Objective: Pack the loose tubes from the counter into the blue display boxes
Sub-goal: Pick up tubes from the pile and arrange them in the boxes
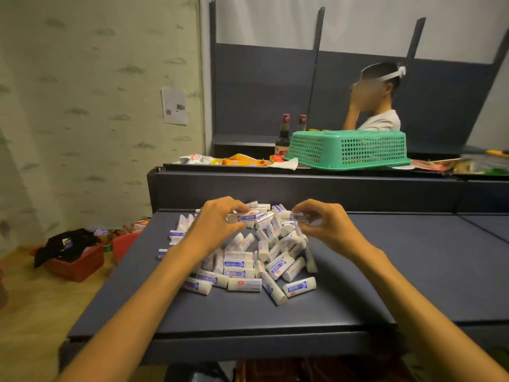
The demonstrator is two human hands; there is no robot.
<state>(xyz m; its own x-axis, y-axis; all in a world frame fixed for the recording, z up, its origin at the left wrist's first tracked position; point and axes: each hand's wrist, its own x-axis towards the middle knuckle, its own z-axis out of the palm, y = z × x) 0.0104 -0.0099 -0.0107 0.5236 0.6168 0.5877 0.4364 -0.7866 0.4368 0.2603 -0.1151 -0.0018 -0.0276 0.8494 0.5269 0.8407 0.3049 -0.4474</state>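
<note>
A heap of several small white tubes with blue labels (pixel 248 260) lies on the dark grey counter (pixel 399 271). My left hand (pixel 214 221) hovers over the far left of the heap and pinches one tube (pixel 245 217) held sideways. My right hand (pixel 327 224) is over the far right of the heap and pinches another tube (pixel 300 217) between thumb and fingers. Both held tubes are lifted slightly above the pile. No blue display box is in view.
A raised dark ledge (pixel 303 186) runs behind the counter. On it stand a green basket (pixel 349 150), snack packets (pixel 239 160) and two dark bottles (pixel 283 133). A person (pixel 377 106) sits beyond. Red crates (pixel 80 260) with clothes lie on the floor at left.
</note>
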